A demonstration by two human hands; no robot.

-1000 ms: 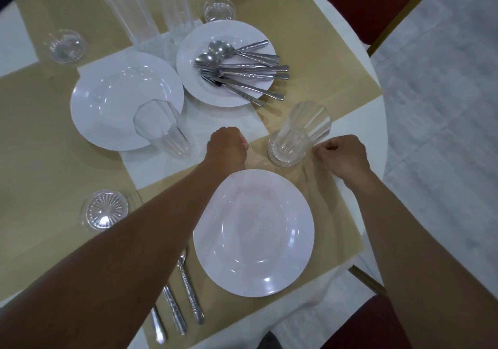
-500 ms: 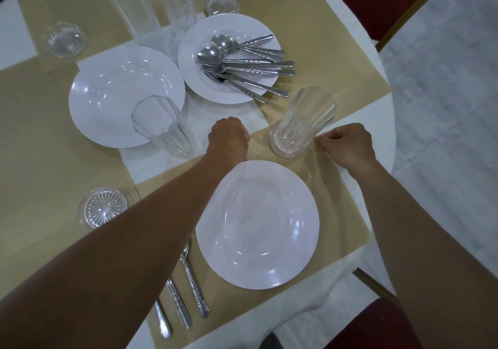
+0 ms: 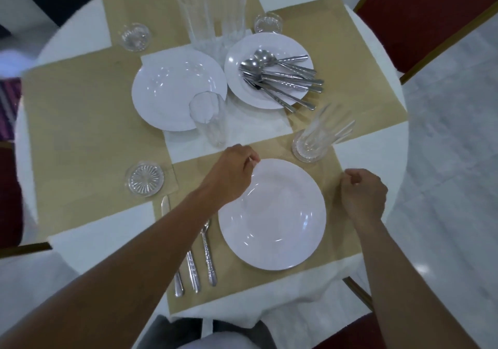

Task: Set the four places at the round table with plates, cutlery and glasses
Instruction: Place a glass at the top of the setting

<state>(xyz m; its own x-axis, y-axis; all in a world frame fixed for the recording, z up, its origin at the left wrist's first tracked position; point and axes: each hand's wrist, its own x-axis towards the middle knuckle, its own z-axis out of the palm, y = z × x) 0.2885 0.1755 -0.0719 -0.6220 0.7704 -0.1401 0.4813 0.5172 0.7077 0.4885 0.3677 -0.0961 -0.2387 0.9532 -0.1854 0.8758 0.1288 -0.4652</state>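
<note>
Left hand (image 3: 233,172) and right hand (image 3: 363,195) have drawn back toward the plate (image 3: 272,214), fingers (image 3: 249,158) curled, grip unclear

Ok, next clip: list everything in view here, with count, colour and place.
table: one, round, white cloth
placemats: four, tan, one per side
near plate: one, white, on the near placemat
centre plates: two, white; the right one bears cutlery
tall glasses: four, clear; one beyond the near plate, one at centre, two far
small glass dishes: three, clear; one left, two far
cutlery pile: silver, count unclear, on the right centre plate
laid cutlery: three pieces, silver, left of the near plate
chairs: three partly seen, red, around the table
left hand: fingers curled at the near plate's far rim
right hand: fingers curled at the near placemat's right edge
</note>
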